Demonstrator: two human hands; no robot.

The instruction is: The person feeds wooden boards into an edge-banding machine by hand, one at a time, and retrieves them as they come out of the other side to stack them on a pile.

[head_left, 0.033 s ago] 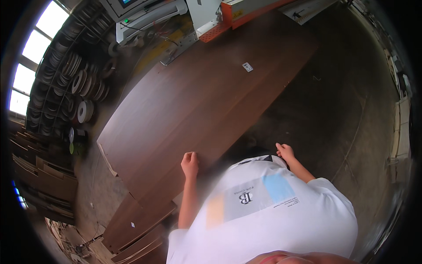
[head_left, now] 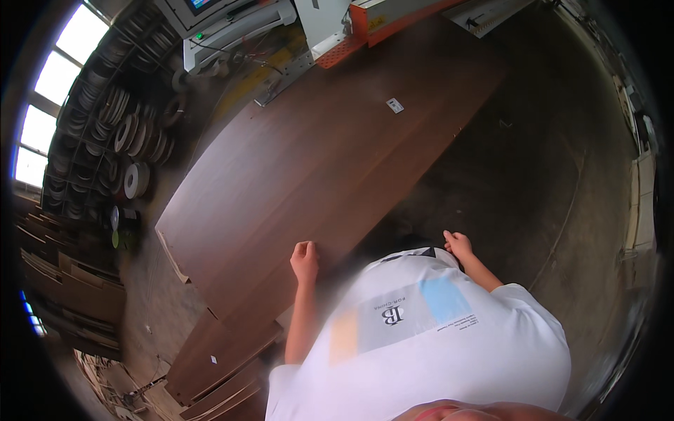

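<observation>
A wide dark brown wood-grain panel (head_left: 309,168) lies flat before me, a small white label (head_left: 394,105) stuck near its far end. My left hand (head_left: 305,262) is over the panel's near edge, fingers curled and pressed together, with nothing seen in them. Whether it touches the board, I cannot tell. Off to the right of the panel, beside my waist, my right hand (head_left: 458,244) is loosely closed and shows nothing in its grip. More brown panels (head_left: 210,351) lie at the lower left, one bearing another small white label (head_left: 213,359).
At the far end stands a machine with a screen (head_left: 200,5) and an orange guard (head_left: 372,28). A rack of edge-band rolls (head_left: 126,130) lines the left, above stacked boards (head_left: 67,281). Concrete floor (head_left: 562,182) extends on the right.
</observation>
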